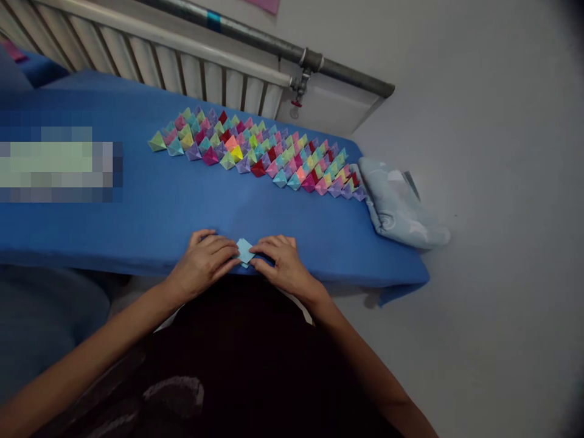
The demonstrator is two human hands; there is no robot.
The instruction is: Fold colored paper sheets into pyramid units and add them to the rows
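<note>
Two bare forearms (114, 339) reach forward on either side of a dark top (274, 359), and left of them lies a shadowed blue rounded form (50, 322), too dim to identify. Just inside the near edge of the table, the left hand (205, 260) and the right hand (283, 264) hold a small light-blue square of folded paper (245, 250) between them, each with bent fingers closed on one side of it. The paper sits like a diamond, one corner aimed away from the person and a second layer peeping out at the near corner; fingertips cover its side corners, so whether it has a longer axis cannot be told. Beyond it spreads a smooth blue cloth table cover (219, 201). Farther back, slanting rows of pointed, multicoloured folded-paper pieces (264, 149) form a long band, its axis running from far left to nearer right, with the tips upward. A plump pale grey-blue patterned fabric bundle (396, 207) stands against the band's right end and blocks that side, while a pixelated patch (55, 161) hides whatever is at the left. Behind the table are a cream ribbed radiator (166, 73), a red-handled valve (296, 103) and a thick grey metal pipe (260, 39) with a blue-green band (214, 20), all before a pale wall (479, 121).
</note>
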